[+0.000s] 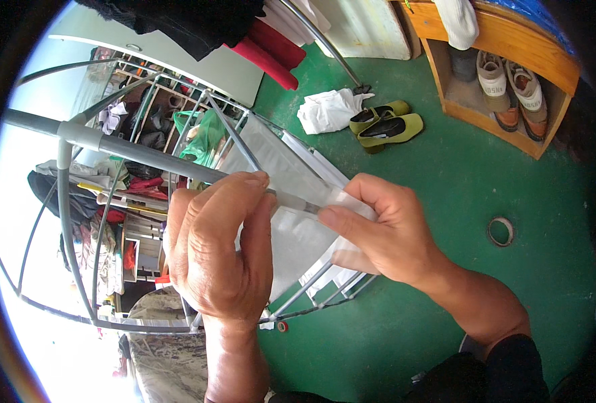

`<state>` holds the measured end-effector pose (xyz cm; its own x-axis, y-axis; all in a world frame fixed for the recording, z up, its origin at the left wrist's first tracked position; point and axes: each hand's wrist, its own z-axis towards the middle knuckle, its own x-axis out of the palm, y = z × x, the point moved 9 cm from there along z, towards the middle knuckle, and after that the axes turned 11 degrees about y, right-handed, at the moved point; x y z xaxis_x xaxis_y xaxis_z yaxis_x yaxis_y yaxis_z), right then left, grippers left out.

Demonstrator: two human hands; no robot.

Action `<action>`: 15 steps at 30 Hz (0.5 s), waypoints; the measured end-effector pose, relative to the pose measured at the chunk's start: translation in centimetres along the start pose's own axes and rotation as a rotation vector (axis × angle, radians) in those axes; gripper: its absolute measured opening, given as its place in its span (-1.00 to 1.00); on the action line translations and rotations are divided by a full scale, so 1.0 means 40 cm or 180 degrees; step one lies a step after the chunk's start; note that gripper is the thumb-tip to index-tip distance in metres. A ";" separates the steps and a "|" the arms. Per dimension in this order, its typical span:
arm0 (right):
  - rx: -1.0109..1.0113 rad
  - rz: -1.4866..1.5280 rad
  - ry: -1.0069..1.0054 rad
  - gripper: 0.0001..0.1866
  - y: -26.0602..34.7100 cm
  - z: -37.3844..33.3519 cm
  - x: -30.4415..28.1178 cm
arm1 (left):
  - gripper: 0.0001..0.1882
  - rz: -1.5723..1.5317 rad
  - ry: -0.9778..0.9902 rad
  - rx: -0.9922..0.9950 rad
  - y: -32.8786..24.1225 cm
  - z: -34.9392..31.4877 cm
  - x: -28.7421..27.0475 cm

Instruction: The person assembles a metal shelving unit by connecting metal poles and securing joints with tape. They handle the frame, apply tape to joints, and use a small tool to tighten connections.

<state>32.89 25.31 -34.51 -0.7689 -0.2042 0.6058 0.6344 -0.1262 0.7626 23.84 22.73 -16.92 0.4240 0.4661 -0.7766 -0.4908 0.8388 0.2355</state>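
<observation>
A grey metal tube (157, 158) of a frame runs from the upper left toward the middle. My left hand (220, 235) is closed around it near its end. Past my fingers a whitish end piece (291, 200) shows, and my right hand (392, 225) pinches thin, white, translucent sheet material (301, 252) around its tip. My right thumb lies on top; the other fingers are partly hidden behind the sheet. A pale plastic joint (79, 134) links the tube to the other frame bars at the left.
Below the frame, shelves (143, 201) hold clothes and bags. On the green floor lie a roll of tape (500, 231), green shoes (388, 127) and a white cloth bundle (328, 111). A wooden cabinet (539, 144) with sneakers stands at the upper right. Dark and red clothing (271, 54) hangs at the top.
</observation>
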 end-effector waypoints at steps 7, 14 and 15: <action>0.0102 -0.0178 0.0067 -0.84 0.002 -0.002 0.003 | -0.58 0.0284 0.0020 0.0053 -0.014 -0.011 -0.002; -0.0377 -0.0415 -0.0134 -0.76 0.010 0.005 -0.005 | -0.57 0.0314 0.0049 0.0136 -0.007 -0.013 0.000; -0.0482 -0.0519 -0.0128 -0.76 0.013 0.007 -0.005 | -0.58 0.0301 0.0027 0.0077 -0.010 -0.009 -0.002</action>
<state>33.34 25.55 -34.17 -0.8629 -0.1306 0.4882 0.5037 -0.2994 0.8103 23.71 22.27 -17.16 0.3699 0.5412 -0.7551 -0.5097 0.7978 0.3220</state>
